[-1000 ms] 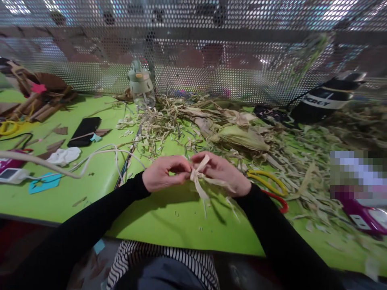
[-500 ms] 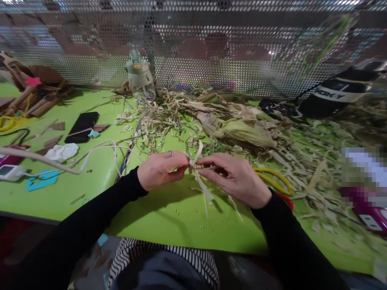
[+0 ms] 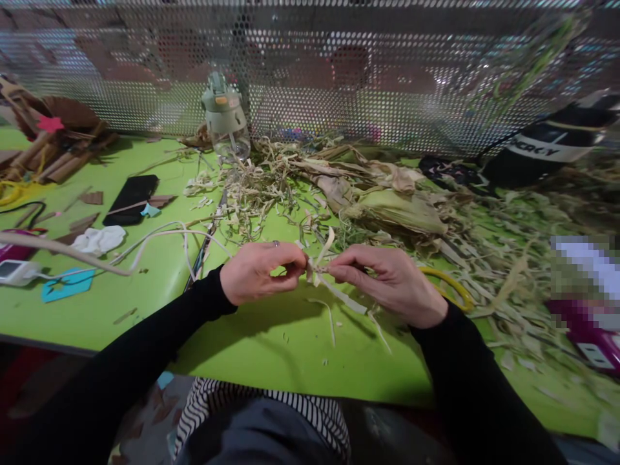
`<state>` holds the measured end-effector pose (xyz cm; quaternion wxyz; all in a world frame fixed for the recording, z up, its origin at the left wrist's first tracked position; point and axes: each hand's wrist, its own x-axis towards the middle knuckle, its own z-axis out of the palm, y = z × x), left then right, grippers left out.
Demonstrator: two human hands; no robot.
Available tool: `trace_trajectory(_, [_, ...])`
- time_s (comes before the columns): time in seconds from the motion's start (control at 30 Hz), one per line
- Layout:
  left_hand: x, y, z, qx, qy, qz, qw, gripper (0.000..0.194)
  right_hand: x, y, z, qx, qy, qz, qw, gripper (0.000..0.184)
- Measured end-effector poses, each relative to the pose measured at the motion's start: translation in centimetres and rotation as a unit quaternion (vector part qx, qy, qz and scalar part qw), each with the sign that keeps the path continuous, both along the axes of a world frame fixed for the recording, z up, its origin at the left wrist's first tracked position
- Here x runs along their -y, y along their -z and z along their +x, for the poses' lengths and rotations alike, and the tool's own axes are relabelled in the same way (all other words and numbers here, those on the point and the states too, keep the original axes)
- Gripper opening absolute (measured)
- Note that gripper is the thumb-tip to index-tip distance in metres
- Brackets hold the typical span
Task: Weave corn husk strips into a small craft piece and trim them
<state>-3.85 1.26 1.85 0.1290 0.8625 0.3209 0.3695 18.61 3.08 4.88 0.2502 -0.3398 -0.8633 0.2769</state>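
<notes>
A bunched pale husk strip [image 3: 339,294] hangs above the worktop [image 3: 242,361], pinched between thumb and fingers of both the left hand [image 3: 264,272] and the right hand [image 3: 394,284]. Beyond lie heaped husks [image 3: 397,210]; a yellow loop [image 3: 450,280] shows beside the right wrist.

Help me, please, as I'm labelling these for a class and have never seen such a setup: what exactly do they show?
There is no machine here. A person works with two bare hands, and every picture comes from one camera worn on their head, looking forward and down.

The surface is a bright green table. Across its far middle lie shredded strips and what look like dried corn husks. A clear water bottle with a pale green top stands behind, and a black phone lies to the left.

Near the front, the left hand and right hand pinch pale, crossing husk strips between their fingertips.
</notes>
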Motion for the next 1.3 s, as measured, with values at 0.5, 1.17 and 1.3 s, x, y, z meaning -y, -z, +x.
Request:
trace_trajectory(0.5, [-0.1, 1.4, 0.6, 0.047, -0.155, 0.074, 0.984, 0.004, 0.8, 2.6, -2.2, -0.037, 0.144, 0.302, 0.942, 0.011])
trace_trajectory(1.17, [0.4, 0.4, 1.8, 0.26, -0.078, -0.376, 0.886, 0.011, 1.4, 3.4, -3.3, 0.002, 0.106, 0.381, 0.919, 0.014])
trace_trajectory(1.3, [0.0, -0.1, 1.7, 0.41, -0.041, -0.554, 0.723, 0.01, 0.9, 3.9, -3.1, -0.003, 0.119, 0.359, 0.926, 0.023])
